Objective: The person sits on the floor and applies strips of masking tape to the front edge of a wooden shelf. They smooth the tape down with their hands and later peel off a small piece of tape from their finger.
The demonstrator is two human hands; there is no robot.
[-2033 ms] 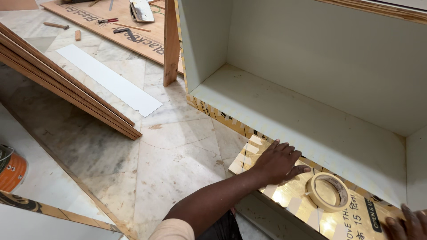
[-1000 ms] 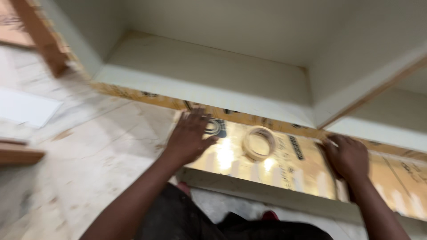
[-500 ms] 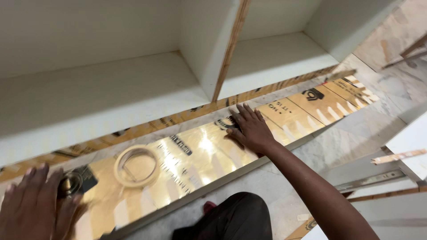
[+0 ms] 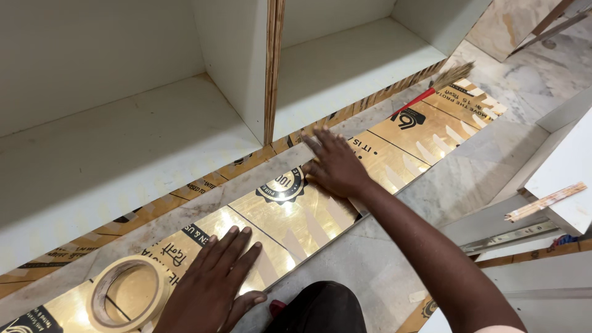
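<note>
A long shiny gold panel (image 4: 308, 213) with a printed protective film lies flat on the floor along the front of a white cabinet (image 4: 154, 135). My left hand (image 4: 213, 280) presses palm down on the panel near its lower left, fingers spread. My right hand (image 4: 333, 163) lies flat further along it, fingers pointing at the cabinet edge. A roll of beige masking tape (image 4: 126, 296) sits on the panel just left of my left hand. Strips of tape run across the panel's near edge.
A small broom with a red handle (image 4: 435, 86) lies on the panel's far end. The cabinet's plywood divider (image 4: 271, 68) stands upright ahead. White boards, a metal drawer slide (image 4: 512, 237) and a wooden stick (image 4: 546, 200) lie at the right on the marble floor.
The view has swung right along the panel. My left hand moved from the panel's left end to just right of the tape roll. My right hand stays flat on the panel.
</note>
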